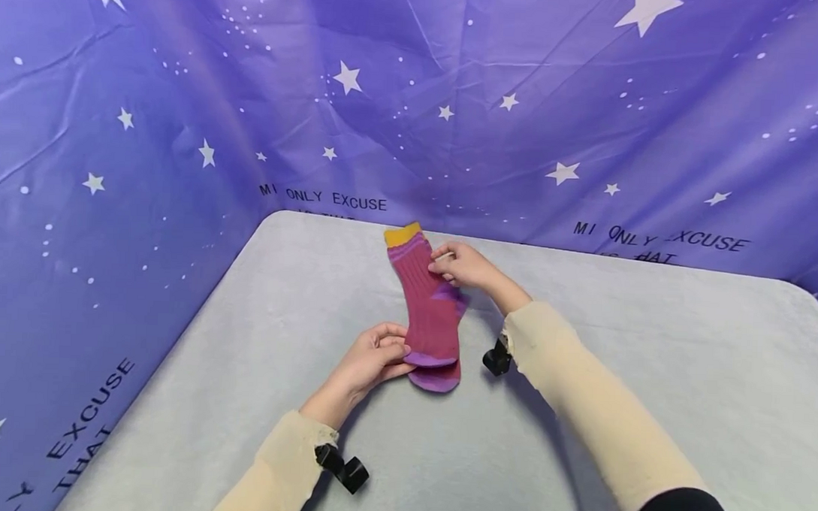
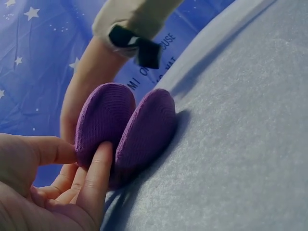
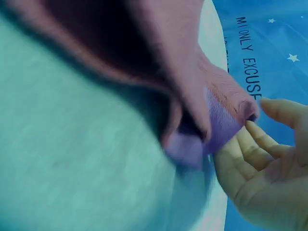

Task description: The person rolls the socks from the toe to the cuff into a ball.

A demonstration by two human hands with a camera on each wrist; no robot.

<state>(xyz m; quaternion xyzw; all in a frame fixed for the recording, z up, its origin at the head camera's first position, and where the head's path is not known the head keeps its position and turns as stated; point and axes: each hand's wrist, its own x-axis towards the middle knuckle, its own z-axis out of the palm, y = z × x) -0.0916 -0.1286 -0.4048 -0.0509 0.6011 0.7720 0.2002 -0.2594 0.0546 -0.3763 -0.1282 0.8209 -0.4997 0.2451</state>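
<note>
Near the middle of the frame, two socks (image 1: 426,309) are on the table (image 1: 278,318), the left hand (image 1: 373,358) pinching the upper toe and the right hand (image 1: 468,266) pinching a side edge, higher up.

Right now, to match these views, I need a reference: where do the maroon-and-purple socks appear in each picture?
Head: the socks are central, between left hand and right hand.
Left wrist: purple toes show left of centre.
Right wrist: socks stretch across the top, reaching the right hand.
Shared landmark: starry backdrop.
</note>
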